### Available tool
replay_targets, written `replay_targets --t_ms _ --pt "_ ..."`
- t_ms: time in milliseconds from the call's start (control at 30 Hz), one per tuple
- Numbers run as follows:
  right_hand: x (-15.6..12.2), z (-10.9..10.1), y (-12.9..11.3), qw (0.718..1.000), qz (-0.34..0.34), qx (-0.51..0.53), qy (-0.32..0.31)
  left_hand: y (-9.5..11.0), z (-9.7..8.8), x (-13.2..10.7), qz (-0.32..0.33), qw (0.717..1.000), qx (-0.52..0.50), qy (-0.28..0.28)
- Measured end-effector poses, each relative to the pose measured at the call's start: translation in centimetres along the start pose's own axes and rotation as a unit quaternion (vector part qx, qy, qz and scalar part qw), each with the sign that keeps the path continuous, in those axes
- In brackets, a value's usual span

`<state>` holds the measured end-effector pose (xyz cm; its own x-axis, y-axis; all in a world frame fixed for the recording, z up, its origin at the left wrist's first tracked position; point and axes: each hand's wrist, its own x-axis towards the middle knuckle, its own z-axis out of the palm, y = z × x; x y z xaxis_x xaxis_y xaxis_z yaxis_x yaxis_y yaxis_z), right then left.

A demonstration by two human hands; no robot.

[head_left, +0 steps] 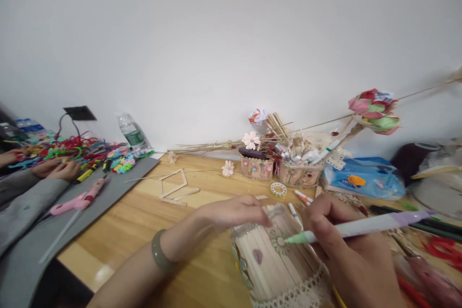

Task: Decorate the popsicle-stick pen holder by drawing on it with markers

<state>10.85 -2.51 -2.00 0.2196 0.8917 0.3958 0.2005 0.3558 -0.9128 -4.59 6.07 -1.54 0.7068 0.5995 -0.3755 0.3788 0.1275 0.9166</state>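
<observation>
My right hand (346, 245) holds a white double-ended marker (364, 227) with a green end and a purple end. Its green tip points at a small flower (279, 242) on the face of a craft-stick box (272, 269). That box also carries a purple heart-like piece (257, 256), lace trim (292, 293) along the near edge and a glittery band at the far edge. My left hand (240, 213) is closed over the box's far left edge and steadies it; some of its fingers are hidden.
Decorated stick containers (301, 174), a roll of tape (278, 189) and a blue tissue pack (364, 178) stand behind. Loose craft sticks (176, 187) lie left of centre. A co-worker's hands (65, 169), a pink glue gun (79, 202) and pipe cleaners occupy the far left.
</observation>
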Motion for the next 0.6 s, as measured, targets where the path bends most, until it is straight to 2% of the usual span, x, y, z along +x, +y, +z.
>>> replay_targets --t_ms 133,233,300,367,467,600 --pt "-0.6 1.5 0.4 0.997 0.033 0.064 0.007 0.1 -0.8 0.0 0.015 0.996 0.056 -0.074" --pt "-1.0 2.0 0.2 0.993 0.047 0.101 0.027 0.2 -0.9 -0.1 0.044 0.99 0.075 -0.109" --pt "-1.0 1.9 0.0 0.998 0.013 0.062 0.024 0.4 -0.9 -0.3 0.087 0.988 0.092 -0.09" --pt "-0.9 1.6 -0.1 0.999 -0.038 0.0 0.004 0.6 -0.8 -0.4 0.099 0.987 0.108 -0.061" --pt "-0.7 1.4 -0.1 0.993 -0.094 -0.066 -0.019 0.9 -0.6 -0.7 0.055 0.989 0.129 -0.054" --pt "-1.0 1.4 0.3 0.987 -0.113 -0.088 -0.071 1.4 -0.2 -1.1 0.038 0.986 0.146 -0.067"
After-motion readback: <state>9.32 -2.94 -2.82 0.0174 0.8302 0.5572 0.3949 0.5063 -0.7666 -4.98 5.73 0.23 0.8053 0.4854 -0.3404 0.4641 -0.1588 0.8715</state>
